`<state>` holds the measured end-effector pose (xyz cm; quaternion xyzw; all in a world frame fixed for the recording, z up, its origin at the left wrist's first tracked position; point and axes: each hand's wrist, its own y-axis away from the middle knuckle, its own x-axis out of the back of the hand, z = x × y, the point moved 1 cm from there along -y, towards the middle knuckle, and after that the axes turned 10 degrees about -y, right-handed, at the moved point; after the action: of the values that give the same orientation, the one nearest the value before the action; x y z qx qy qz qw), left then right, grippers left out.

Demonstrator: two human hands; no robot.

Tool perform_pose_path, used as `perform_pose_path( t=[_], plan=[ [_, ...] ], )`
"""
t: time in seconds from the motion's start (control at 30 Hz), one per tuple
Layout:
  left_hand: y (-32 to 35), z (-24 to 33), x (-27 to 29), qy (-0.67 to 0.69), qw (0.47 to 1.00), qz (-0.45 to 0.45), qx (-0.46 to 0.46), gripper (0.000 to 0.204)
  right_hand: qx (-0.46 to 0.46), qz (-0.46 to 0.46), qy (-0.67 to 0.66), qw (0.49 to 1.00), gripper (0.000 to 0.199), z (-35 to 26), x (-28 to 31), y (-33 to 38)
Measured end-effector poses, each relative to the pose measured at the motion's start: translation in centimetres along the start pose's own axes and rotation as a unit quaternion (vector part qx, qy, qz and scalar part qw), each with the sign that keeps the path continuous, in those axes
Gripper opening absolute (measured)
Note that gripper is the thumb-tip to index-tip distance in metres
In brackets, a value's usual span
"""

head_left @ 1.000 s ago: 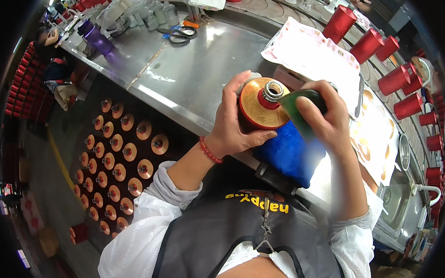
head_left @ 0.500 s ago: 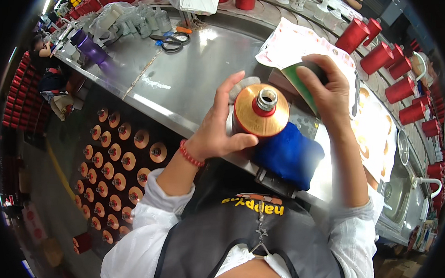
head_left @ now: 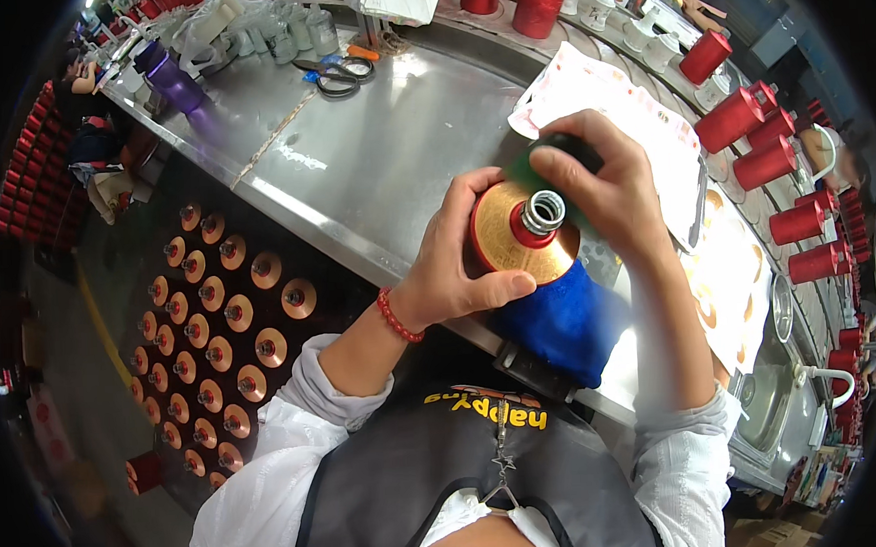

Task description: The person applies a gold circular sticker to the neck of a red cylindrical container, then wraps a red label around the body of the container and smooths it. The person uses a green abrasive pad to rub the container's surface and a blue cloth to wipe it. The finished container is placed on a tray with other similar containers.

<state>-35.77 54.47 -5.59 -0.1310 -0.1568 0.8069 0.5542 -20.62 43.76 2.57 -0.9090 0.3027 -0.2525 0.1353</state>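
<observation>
Clasping bottle (head_left: 504, 227) neck-up in left hand (head_left: 450, 278); pinching green scraper (head_left: 522, 171) in right hand (head_left: 605, 183), at bottle's far edge, can't tell contact.

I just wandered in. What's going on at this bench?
A person is holding a gold-topped red bottle in the left hand, its open neck facing the camera. The right hand grips a green-and-black tool by the bottle's far edge; blur hides whether they touch. A blue cushion-like thing sits just below. Similar bottles stand in rows at lower left, and scissors lie on the metal bench.
</observation>
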Motion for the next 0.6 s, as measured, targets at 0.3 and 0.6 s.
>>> perform_pose_path(
  t=[0.3,0.6],
  plan=[
    [0.2,-0.4,2.1,0.017,0.997,-0.056,0.046,0.096,-0.057,0.065,-0.081,0.993,0.02,1.2,1.0,-0.5],
    [-0.1,-0.8,1.1,0.014,0.997,-0.067,0.038,0.096,-0.031,-0.026,-0.026,0.999,0.02,1.1,-0.5,-1.4]
  ],
)
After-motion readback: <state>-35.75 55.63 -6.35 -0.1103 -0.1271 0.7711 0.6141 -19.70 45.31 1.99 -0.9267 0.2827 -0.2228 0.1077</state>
